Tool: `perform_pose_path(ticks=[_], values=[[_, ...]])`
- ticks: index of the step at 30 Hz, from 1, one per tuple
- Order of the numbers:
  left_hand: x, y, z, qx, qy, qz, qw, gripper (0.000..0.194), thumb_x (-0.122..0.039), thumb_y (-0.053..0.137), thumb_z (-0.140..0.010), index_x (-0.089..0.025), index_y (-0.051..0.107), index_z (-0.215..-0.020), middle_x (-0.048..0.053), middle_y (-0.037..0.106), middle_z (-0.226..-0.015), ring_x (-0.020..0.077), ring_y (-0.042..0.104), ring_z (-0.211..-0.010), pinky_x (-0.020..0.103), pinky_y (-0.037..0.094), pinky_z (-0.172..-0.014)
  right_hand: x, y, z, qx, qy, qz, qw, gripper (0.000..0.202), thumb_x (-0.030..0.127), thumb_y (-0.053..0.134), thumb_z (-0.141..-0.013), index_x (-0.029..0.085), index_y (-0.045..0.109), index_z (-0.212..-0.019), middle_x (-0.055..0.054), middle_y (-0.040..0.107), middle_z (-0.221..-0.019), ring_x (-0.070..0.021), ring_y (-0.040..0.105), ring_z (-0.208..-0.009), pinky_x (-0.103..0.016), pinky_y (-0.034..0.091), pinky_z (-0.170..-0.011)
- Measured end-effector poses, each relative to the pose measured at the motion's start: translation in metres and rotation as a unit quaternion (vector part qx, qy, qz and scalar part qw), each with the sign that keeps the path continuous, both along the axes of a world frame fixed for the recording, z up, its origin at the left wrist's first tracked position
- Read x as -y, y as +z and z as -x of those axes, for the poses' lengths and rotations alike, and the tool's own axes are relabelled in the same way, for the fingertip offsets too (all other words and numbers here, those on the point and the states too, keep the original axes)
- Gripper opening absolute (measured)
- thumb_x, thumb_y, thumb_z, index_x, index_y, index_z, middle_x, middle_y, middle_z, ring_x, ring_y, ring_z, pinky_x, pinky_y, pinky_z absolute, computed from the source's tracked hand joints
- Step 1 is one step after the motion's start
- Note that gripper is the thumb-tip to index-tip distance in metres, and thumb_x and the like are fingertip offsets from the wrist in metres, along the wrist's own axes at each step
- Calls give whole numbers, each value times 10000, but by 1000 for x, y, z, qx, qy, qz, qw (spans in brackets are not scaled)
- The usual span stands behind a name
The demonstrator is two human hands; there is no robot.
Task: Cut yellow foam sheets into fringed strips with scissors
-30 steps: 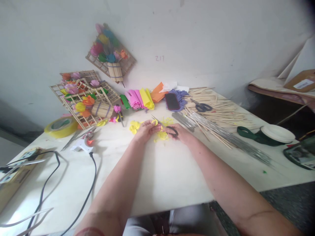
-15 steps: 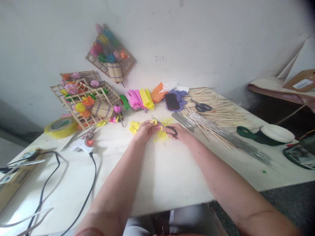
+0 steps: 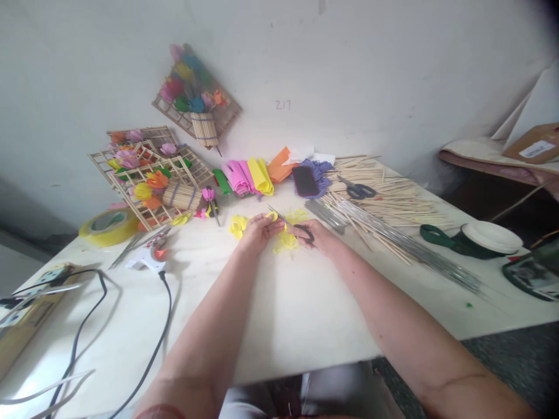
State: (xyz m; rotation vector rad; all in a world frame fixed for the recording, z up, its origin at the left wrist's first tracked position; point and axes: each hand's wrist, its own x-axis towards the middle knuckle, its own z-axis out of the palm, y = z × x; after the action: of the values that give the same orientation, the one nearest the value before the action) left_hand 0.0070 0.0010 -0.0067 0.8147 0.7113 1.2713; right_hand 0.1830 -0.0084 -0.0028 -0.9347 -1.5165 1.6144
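Over table (image 3: pixel 301 314), left hand (image 3: pixel 257 233) pinching half-hidden yellow piece (image 3: pixel 273 216), right hand (image 3: pixel 317 234) gripping scissors (image 3: pixel 282 216).

Left grip (image 3: pixel 259 230) partly conceals the yellow piece (image 3: pixel 272 215); right grip (image 3: pixel 321 234) partly covers the scissors (image 3: pixel 304 227). Cutting contact is too small to determine. View edges truncate the power strip (image 3: pixel 41 302), left, and cardboard box (image 3: pixel 535 144), right.

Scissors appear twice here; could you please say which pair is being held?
The nearer pair, in the right hand; the other pair lies unheld on the wooden sticks.
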Motion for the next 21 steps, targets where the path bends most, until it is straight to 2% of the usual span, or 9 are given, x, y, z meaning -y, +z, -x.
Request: perform_pose_path(ticks=[14,21], values=[[-2,-2,-1,10,35,2,999,121,-151,635,-665,-106,544,-731,78,652,-661,197,657,-693,327,531,-697,7,5,2,30,-15,-21,999,300,373,640,-652,150,473,-541,62,431,-382,-31,338,-294,-168,216,-289],[-3,-3,-1,19,35,-6,999,130,-151,643,-661,-105,540,-727,87,658,-695,192,657,-687,325,530,-704,4,1,1,31,-17,-8,999,286,372,648,-643,145,492,-565,61,442,-390,-34,345,-295,-166,223,-286]])
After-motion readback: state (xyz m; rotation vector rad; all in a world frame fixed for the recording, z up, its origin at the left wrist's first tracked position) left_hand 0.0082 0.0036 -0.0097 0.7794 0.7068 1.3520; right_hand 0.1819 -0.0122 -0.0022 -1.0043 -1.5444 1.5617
